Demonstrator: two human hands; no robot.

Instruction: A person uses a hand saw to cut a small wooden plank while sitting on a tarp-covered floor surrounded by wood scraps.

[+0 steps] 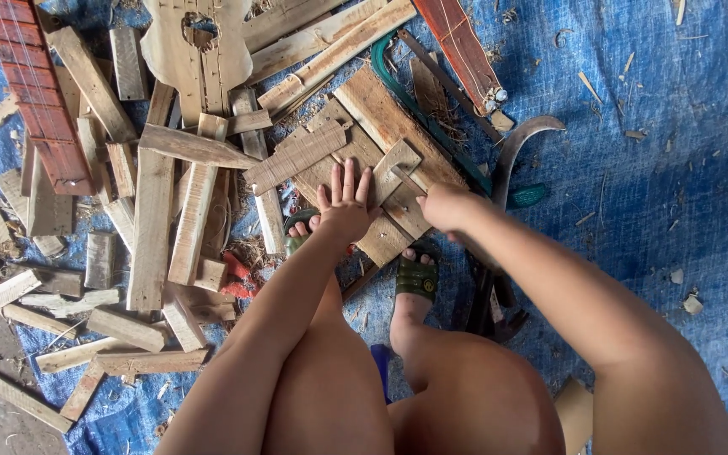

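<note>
We squatted on a blue tarp [659,168] strewn with wood offcuts. Our landmark was a flat board [381,126] lying just beyond our feet. Our left hand [345,206] lay on the board's near end, fingers spread and palm pressed flat. Our right hand [446,206] sat just right of it, curled into a fist around something we could not make out; a thin stick [406,177] seemed to run from the fist across a small wood piece [398,168] resting on the board. Our green sandals [417,278] were planted at the board's near edge. A green-framed saw [423,118] lay along the board's right side, and a curved blade [520,143] further right. A heap of scraps [153,211] sat to the board's left, with a guitar-shaped cutout [195,42] beyond it.

We judged this a marking or trimming step. The next move seemed to call for steady downward pressure to stop the board sliding.
</note>
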